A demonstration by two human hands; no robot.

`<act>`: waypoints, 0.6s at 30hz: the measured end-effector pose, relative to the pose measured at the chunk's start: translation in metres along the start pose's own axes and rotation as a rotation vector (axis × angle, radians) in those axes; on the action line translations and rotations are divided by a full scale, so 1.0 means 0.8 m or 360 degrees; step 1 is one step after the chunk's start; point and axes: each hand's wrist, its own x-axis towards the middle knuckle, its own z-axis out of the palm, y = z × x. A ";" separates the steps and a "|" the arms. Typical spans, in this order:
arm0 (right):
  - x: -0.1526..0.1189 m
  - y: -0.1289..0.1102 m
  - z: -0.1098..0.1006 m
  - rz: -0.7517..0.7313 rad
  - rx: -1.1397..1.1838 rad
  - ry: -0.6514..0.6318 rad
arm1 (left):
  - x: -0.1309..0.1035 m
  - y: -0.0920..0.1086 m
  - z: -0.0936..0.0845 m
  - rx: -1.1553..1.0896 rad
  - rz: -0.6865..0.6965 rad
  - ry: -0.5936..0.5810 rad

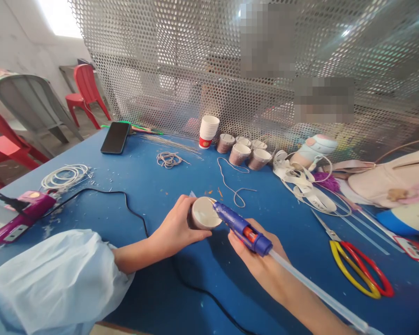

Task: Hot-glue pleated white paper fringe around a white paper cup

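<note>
My left hand [178, 223] is closed around a small paper cup [205, 213], its open mouth facing up toward me. In my right hand [256, 256] is a blue glue gun [240, 228] with a long translucent glue stick [310, 284] coming out of its back end. The gun's tip is at the right side of the cup's rim; I cannot tell whether it touches. Beyond the hands, several cord-wrapped cups [240, 153] stand grouped beside a stack of white and red paper cups [208, 131]. A loose cord [226, 181] lies in front of them.
Red-and-yellow scissors [356, 265] and white ribbon [296, 174] lie right. A coiled cord [169, 159], phone [115, 137] and white cord loops [64, 177] lie left. A black cable [127, 204] runs from a purple power strip [21, 216]. A perforated metal panel [153, 70] borders the back.
</note>
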 end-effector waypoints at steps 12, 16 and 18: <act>0.001 0.010 0.015 -0.0319 -0.0218 0.0119 | -0.002 -0.002 0.005 0.0012 0.0035 -0.0004; 0.001 0.015 0.011 -0.0259 -0.0120 0.0142 | 0.000 -0.001 0.001 -0.0043 0.0007 -0.0035; 0.002 0.017 0.010 -0.0185 -0.0054 0.0145 | 0.000 -0.001 0.000 -0.0076 -0.0031 -0.0042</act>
